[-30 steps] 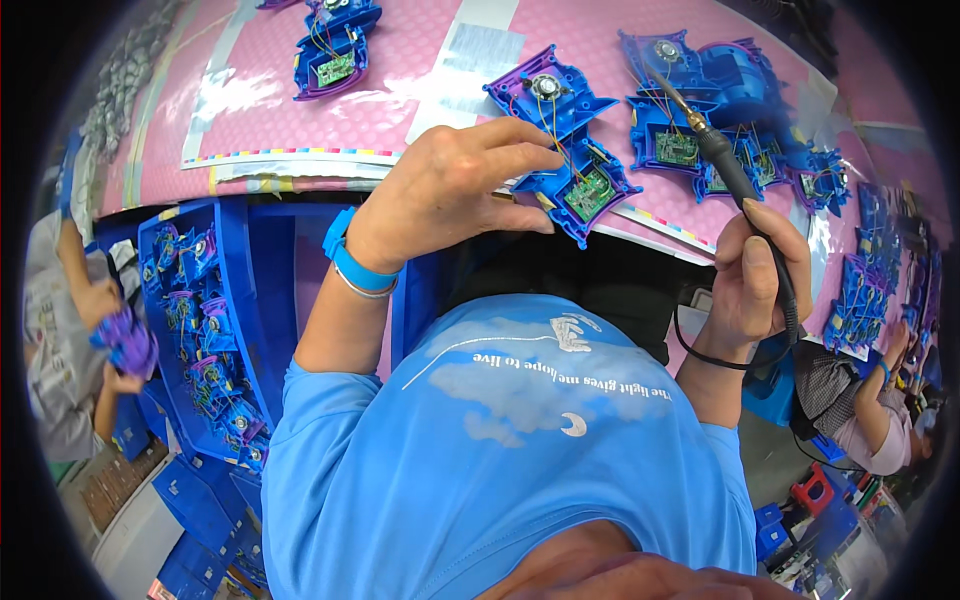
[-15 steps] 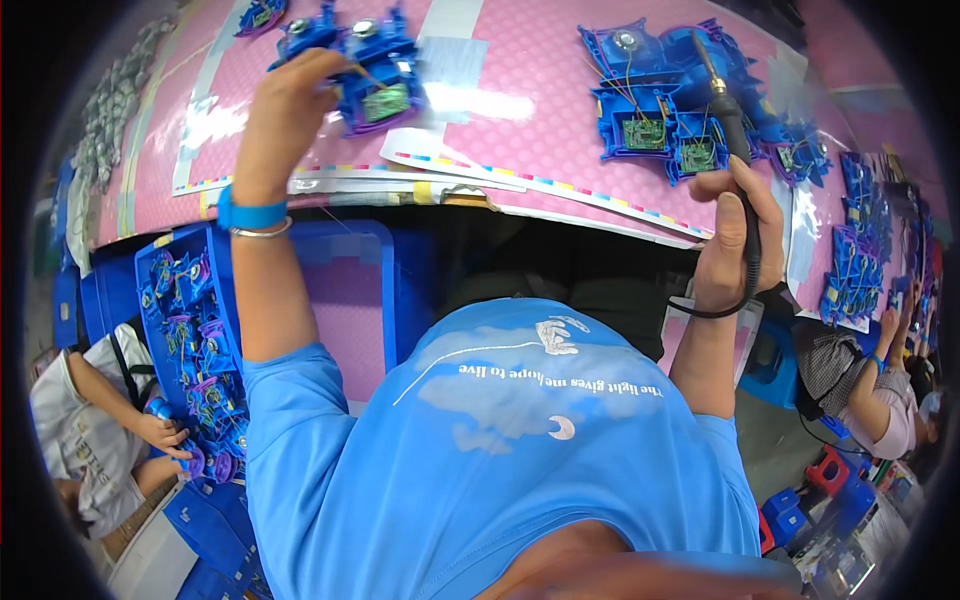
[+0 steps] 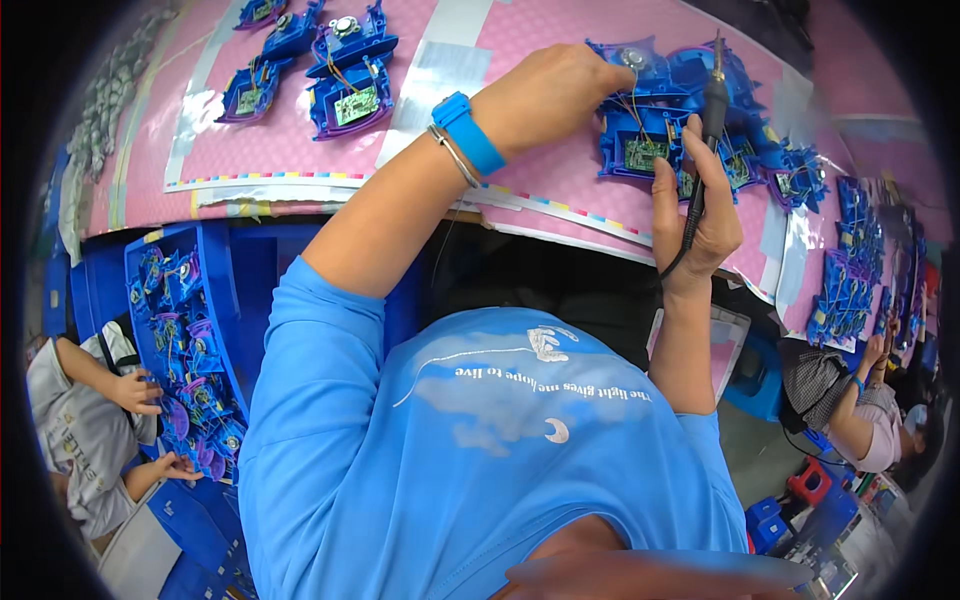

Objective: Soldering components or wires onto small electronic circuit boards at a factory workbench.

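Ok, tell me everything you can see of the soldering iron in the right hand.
The soldering iron is a slim dark tool with a black handle and a thin metal tip pointing up and away from the person. The right hand grips its handle, held roughly upright. A black cord runs from its lower end down past the wrist. Its tip stands over the blue plastic assembly with a green circuit board, which lies on the pink mat; whether the tip touches anything cannot be told. The left hand rests on that assembly.

Place: assembly workshop | signs: soldering iron (image 3: 712, 110), bins of blue housings (image 3: 185, 360), neighbouring workers (image 3: 90, 420)
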{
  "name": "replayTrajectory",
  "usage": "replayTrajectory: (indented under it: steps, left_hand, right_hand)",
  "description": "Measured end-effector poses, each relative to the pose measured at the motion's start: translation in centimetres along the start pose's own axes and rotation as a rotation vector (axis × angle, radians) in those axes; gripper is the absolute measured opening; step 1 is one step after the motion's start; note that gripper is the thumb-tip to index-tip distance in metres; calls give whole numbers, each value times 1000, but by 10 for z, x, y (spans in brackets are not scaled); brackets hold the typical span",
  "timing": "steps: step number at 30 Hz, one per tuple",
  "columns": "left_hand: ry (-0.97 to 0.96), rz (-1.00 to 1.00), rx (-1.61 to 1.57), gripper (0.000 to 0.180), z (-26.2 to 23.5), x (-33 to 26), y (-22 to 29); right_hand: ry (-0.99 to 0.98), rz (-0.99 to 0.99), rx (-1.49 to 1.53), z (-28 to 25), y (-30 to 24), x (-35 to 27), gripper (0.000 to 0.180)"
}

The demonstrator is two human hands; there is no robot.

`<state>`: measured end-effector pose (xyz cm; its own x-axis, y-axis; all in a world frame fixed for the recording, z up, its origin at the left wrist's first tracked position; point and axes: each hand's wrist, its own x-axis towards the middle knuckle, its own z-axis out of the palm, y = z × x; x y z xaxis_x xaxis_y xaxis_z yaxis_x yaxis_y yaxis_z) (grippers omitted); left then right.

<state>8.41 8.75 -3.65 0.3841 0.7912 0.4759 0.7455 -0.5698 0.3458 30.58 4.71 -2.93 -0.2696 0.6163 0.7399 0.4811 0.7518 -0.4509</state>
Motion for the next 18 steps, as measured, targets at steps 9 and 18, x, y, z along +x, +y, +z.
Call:
replayTrajectory:
  steps: [9, 18]
  left_hand:
    - [-47, -291, -106, 15, -53, -83, 69]
    - [393, -827, -1119, 28, -73, -120, 67]
  right_hand:
    - [-142, -59, 119, 4, -18, -17, 33]
    - [-111, -187, 169, -1, -32, -10, 29]
